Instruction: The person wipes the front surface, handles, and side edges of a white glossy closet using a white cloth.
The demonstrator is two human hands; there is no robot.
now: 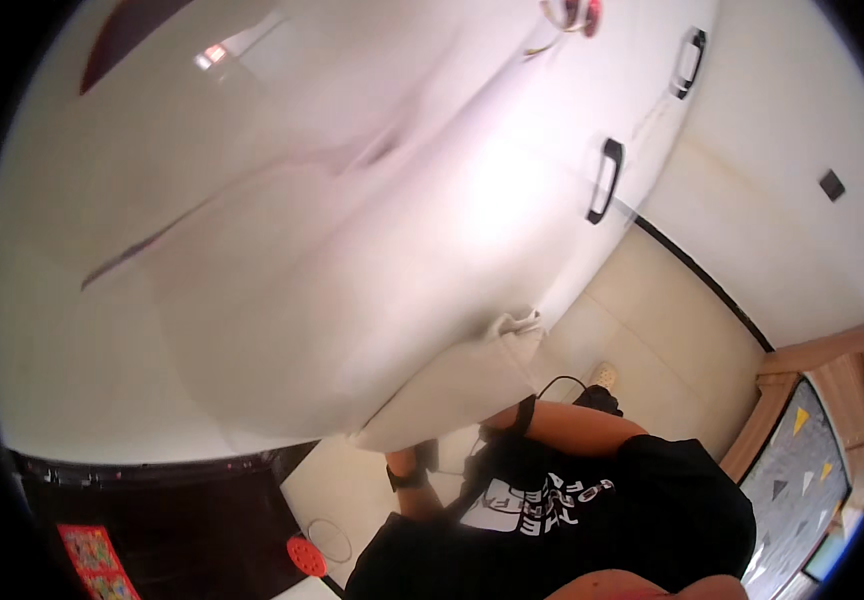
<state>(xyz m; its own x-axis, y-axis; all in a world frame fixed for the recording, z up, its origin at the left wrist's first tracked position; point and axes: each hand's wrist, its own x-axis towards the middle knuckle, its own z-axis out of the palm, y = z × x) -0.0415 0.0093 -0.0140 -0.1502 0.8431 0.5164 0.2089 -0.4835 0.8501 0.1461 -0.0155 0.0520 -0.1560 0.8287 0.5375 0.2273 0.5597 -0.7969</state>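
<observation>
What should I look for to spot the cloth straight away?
Start with the big glossy white panel bearing black handles. Along its lower edge, just above the person's black shirt, is the cloth. Unlike the shiny panel, it is matte, cream fabric with a crumpled upper-right corner.

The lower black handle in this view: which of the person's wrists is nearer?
Right. The right wrist lies below and slightly left of the handle; the left wrist lies lower and farther left. Cloth hides both hands.
</observation>
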